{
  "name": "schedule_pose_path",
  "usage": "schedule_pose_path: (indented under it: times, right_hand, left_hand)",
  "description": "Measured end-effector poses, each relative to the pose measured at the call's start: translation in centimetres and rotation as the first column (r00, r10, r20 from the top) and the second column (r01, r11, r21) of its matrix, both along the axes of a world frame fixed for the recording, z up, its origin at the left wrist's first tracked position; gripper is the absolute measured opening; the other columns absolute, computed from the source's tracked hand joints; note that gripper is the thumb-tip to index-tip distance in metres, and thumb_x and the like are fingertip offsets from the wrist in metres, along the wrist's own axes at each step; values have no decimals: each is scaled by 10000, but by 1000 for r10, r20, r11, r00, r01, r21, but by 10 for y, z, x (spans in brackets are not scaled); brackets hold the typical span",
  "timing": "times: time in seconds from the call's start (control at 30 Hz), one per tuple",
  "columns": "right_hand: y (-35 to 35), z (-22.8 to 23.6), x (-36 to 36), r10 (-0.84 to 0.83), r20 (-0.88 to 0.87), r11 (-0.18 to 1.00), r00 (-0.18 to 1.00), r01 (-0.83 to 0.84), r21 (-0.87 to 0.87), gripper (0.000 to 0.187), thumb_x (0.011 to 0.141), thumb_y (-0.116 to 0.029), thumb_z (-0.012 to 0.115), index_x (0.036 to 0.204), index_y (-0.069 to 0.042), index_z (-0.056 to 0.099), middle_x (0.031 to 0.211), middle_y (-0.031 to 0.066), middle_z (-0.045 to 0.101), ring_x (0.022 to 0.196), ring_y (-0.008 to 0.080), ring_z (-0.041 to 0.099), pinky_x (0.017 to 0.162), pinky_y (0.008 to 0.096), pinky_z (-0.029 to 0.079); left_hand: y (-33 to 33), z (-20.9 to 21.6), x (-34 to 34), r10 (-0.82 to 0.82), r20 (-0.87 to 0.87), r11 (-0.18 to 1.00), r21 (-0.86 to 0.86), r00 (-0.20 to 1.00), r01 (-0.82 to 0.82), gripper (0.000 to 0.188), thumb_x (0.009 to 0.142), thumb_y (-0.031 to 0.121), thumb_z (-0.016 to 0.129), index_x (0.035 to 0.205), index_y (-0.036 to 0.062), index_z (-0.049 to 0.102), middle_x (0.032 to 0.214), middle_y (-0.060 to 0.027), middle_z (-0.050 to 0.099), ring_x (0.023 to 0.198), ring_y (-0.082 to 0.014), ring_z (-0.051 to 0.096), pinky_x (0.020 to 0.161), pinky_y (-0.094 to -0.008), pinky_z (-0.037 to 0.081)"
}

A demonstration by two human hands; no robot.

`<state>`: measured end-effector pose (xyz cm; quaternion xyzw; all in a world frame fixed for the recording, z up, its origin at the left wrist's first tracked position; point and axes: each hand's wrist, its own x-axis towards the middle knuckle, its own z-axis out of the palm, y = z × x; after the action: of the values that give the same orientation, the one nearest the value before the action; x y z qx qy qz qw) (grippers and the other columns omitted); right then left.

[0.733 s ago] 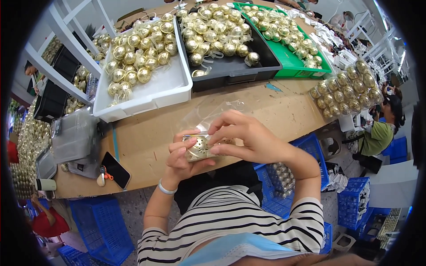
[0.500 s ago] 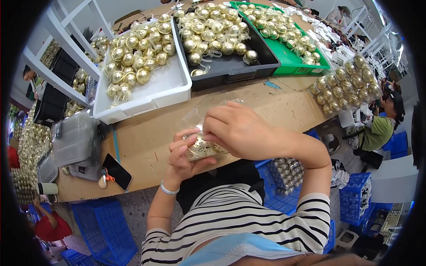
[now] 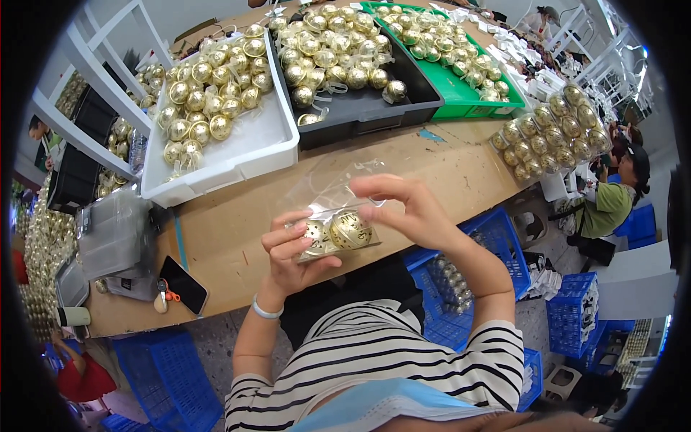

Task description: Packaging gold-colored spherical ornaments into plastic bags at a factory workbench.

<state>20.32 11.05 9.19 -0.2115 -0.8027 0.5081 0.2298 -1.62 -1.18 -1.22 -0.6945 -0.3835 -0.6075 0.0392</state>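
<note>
A clear plastic box (image 3: 338, 250) with two gold ball ornaments (image 3: 351, 230) inside is in my left hand (image 3: 288, 255), its fingers and thumb wrapped round the left end. The box's transparent lid flap (image 3: 317, 189) stands up and away from me at the far side. My right hand (image 3: 407, 209) is over the box's right end, thumb and fingers apart with a gap between them. The thumb tip is close to the right-hand ball; whether it touches the plastic I cannot tell.
Beyond the box, a white tray (image 3: 237, 169), a black tray (image 3: 367, 124) and a green tray (image 3: 461, 109) hold gold balls. Clear packs of balls (image 3: 551, 133) stand at the right. Stacked clear plastic (image 3: 119, 230), a phone (image 3: 183, 284) and orange-handled scissors (image 3: 169, 294) lie left. Blue crates (image 3: 169, 374) are below.
My right hand has lifted off the box and moved right, its fingers parting from a pinch. Both balls now show more. My left hand keeps its hold.
</note>
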Motion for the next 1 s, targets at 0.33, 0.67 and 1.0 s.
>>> schedule_pose_path:
  times: [0.33,0.67,1.0]
  right_hand:
    - [-4,-6,-12,-227,-331,907,916,75,-413,289,881,-87,777,1143,16,714,1190,111,699,1160,170,612,1025,340,468]
    - [-20,-29,-3,31,-133,976,991,-1,219,291,968,-96,644,1231,12,706,1339,204,646,1202,282,629,1022,390,475]
    - [-42,-25,-11,-86,-100,463,991,129,877,753,929,-604,547,1311,39,622,1339,195,639,1128,325,660,973,399,480]
  left_hand:
    - [1,-2,2,-4,28,1000,-4,1000,4,682,788,384,858,1247,128,423,1241,-86,435,1101,-410,597,866,-471,580]
    - [-14,9,23,45,264,990,-139,964,-9,360,1053,438,484,1087,80,470,1168,-140,451,1098,-391,613,913,-478,507]
    - [-14,25,47,139,420,988,-116,897,-99,210,950,38,371,1151,42,311,1077,-175,481,968,-328,611,906,-480,493]
